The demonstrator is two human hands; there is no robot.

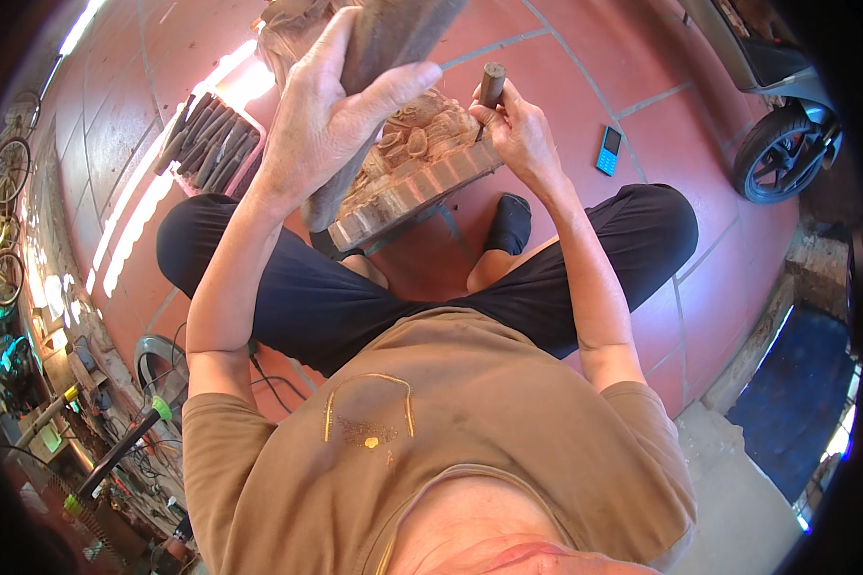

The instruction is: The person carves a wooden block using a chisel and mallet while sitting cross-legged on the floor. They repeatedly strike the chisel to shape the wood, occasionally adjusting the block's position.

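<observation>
My left hand (331, 120) is closed round a thick, dark wooden mallet (398, 43), which slants across the view; its thumb lies along the near side, and some fingers are hidden behind the wood. In my right hand (523, 134) is a chisel (492, 84), held by its round wooden handle with the end pointing up. Its thin blade goes down toward the right side of a carved wooden block (417, 196). Dense relief carving covers the block's top, and its near edge is plain and banded. The mallet hides part of the carving and is raised over it.
Beyond my left knee, a tray (249, 163) holds several dark chisels (206, 139). A blue mobile phone (608, 150) lies on the red tiled floor (700, 240) to the right. A motorbike wheel (786, 153) stands farther right. Tools and cables clutter the left edge.
</observation>
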